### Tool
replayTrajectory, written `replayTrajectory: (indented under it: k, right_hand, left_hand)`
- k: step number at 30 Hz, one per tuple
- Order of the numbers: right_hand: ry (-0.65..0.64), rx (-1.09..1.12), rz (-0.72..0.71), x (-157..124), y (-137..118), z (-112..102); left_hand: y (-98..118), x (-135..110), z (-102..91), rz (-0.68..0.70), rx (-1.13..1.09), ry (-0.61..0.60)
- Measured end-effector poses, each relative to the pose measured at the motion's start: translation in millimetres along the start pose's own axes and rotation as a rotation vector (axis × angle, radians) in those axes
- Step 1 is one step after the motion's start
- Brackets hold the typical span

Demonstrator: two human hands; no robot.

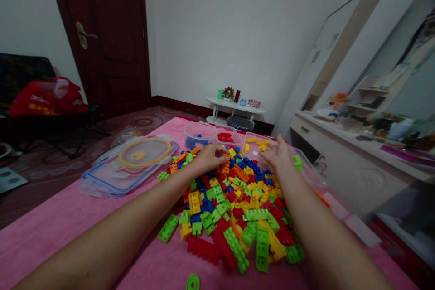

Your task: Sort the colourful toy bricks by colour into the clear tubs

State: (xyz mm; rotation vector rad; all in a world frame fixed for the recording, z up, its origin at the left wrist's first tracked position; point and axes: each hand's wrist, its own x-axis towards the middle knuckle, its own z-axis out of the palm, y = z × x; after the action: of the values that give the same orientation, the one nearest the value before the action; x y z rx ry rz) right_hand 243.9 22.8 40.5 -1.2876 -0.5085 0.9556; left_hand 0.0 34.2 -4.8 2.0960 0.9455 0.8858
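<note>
Pile of toy bricks point(234, 195) spread mid-tabletop point(44, 231), between both forearms and running back under the hands; left hand point(213, 158) lowered onto the pile's far part, fingers curled down by an orange brick point(224, 168) — whether it is pinched cannot be told; right hand point(277, 156) held farther right, fingers spread, just beside the clear box with yellow bricks point(250, 148) at the far edge; nothing seen gripped there. Round tub with blue bricks point(213, 132) and box with red bricks point(237, 138) also set along the far edge, beyond the left hand; lids point(102, 179) stacked by the left edge, well apart from both hands; green ring point(192, 277) left near the near edge.
</note>
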Motion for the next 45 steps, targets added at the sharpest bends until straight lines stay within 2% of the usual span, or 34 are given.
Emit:
replayTrajectory:
  k: [3, 5, 7, 9, 11, 14, 16, 18, 20, 22, 25, 28, 30, 32, 35, 40, 42, 45]
  right_hand:
    - [0.000, -0.164, -0.188, -1, -6, 7]
    - [-0.067, -0.209, -0.276, -8, -3, 11]
    - [-0.240, -0.315, -0.313, -19, 6, 13]
    - [-0.436, -0.514, -0.346, -32, 19, 14]
    - [-0.545, -0.706, -0.412, -44, 32, 15]
    - [-0.617, -0.825, -0.526, -58, 46, 17]
    - [-0.669, -0.818, -0.511, -65, 51, 20]
    - [-0.718, -0.804, -0.488, -71, 55, 22]
    - [-0.708, -0.819, -0.516, -74, 56, 24]
    - [-0.642, -0.872, -0.550, -74, 55, 23]
    - [-0.577, -0.912, -0.580, -73, 50, 20]
    - [-0.601, -0.883, -0.615, -76, 46, 17]
    - [-0.652, -0.887, -0.585, -81, 47, 17]
    - [-0.696, -0.906, -0.549, -86, 50, 20]
    - [-0.717, -0.897, -0.560, -90, 51, 24]
    - [-0.622, -0.825, -0.571, -88, 43, 21]
    - [-0.661, -0.883, -0.555, -88, 40, 18]
    - [-0.798, -1.041, -0.542, -92, 39, 15]
  left_hand:
    - [-8, 3, -0.1, 0.011, 0.060, 0.002]
    - [-12, 5, -1.6, 0.010, 0.109, -0.003]
    - [-14, 5, -4.5, 0.019, 0.173, 0.006]
    - [-13, 4, -7.6, 0.026, 0.223, 0.034]
    - [-11, 4, -9.6, 0.011, 0.217, 0.070]
    - [-5, 4, -8.4, -0.056, 0.045, 0.109]
    - [0, 3, -5.0, -0.116, -0.171, 0.111]
    - [7, 2, -1.6, -0.170, -0.405, 0.075]
    - [12, 0, -0.2, -0.201, -0.534, 0.022]
    - [14, -2, -2.9, -0.169, -0.447, 0.007]
    - [12, -3, -14.5, -0.037, -0.004, 0.000]
    - [10, -6, -28.1, 0.008, 0.346, -0.191]
    - [13, -10, -33.1, 0.017, 0.443, -0.318]
    - [17, -14, -33.8, 0.044, 0.517, -0.380]
    - [21, -17, -30.3, 0.088, 0.588, -0.408]
    - [15, -14, -26.0, 0.124, 0.439, -0.495]
    - [13, -14, -26.3, 0.098, 0.401, -0.494]
    - [11, -12, -27.8, 0.067, 0.376, -0.469]
